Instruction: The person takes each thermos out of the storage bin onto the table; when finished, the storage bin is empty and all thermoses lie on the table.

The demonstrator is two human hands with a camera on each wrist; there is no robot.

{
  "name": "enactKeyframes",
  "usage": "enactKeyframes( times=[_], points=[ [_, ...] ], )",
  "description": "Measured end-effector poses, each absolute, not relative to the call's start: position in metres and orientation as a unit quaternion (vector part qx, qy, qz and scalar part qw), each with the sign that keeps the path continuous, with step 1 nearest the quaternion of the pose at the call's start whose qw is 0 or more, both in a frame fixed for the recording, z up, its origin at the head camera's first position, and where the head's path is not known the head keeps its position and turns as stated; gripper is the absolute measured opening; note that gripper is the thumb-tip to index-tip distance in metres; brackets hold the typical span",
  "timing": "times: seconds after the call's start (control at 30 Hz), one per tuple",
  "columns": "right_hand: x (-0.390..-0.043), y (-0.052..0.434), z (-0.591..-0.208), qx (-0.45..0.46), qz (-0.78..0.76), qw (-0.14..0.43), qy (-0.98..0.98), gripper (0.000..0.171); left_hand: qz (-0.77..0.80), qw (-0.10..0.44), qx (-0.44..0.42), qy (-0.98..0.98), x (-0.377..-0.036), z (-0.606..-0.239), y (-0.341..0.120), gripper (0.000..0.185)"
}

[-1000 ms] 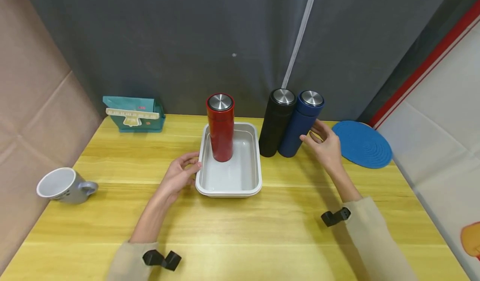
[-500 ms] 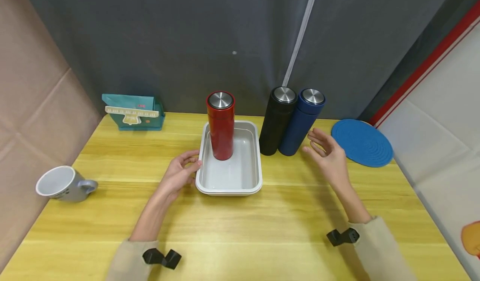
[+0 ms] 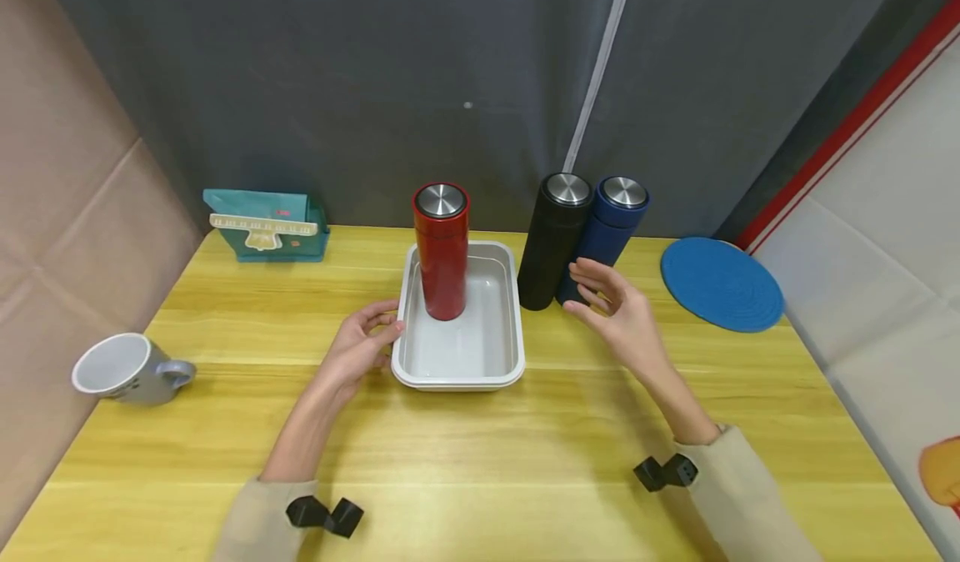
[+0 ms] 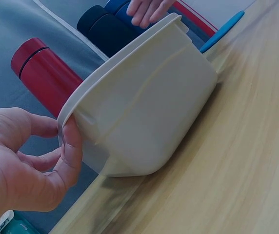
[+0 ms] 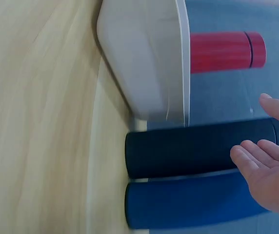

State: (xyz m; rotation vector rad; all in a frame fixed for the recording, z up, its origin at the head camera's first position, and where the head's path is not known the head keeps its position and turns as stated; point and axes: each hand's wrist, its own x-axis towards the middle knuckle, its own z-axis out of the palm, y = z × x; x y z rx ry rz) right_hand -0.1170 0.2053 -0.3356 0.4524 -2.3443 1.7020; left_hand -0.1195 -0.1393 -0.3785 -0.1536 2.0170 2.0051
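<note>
Our left hand (image 3: 358,347) pinches the rim of the white tray (image 3: 512,353) at its 9 o'clock edge; the left wrist view shows the thumb (image 4: 71,146) pressed on the outer wall just under the lip, while the fingers curl over the rim and their tips drop out of sight inside. Our right hand (image 3: 618,316) hovers with fingers spread and relaxed, gripping nothing, just in front of the two bottles that stand at the tray's 3 o'clock. From the head view it covers the foot of the blue bottle (image 3: 609,227), so we cannot tell whether the fingertips touch it; the right wrist view shows a gap between the fingers (image 5: 249,163) and the black bottle (image 3: 551,241). These two bottles stand upright, side by side and touching, the black one just beside the tray's right wall. The red bottle (image 3: 441,253) stands upright inside the tray, toward its 12 o'clock end, its base hidden from both wrist views by the tray wall. Farther out, a round blue mat (image 3: 722,285) lies at 3 o'clock, a grey mug (image 3: 127,369) on its side at 9 o'clock, and a teal holder (image 3: 264,227) at 11 o'clock on the wooden table (image 3: 487,454).
</note>
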Motion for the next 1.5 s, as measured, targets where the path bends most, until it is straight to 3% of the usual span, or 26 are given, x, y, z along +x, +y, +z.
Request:
enactKeyframes(
  times=[0.9,1.23,1.5],
  points=[
    [-0.17,0.109,-0.324,0.221,0.51,0.015,-0.831,0.064,0.7,0.145,-0.048,0.698,-0.12,-0.379,-0.141,0.048],
    [-0.188,0.084,-0.33,0.206,0.503,-0.038,-0.838,0.085,0.696,0.15,-0.049,0.701,-0.12,-0.378,-0.141,0.048],
    [-0.195,0.075,-0.329,0.193,0.506,-0.047,-0.839,0.079,0.699,0.152,-0.05,0.697,-0.12,-0.377,-0.139,0.048]
  ],
)
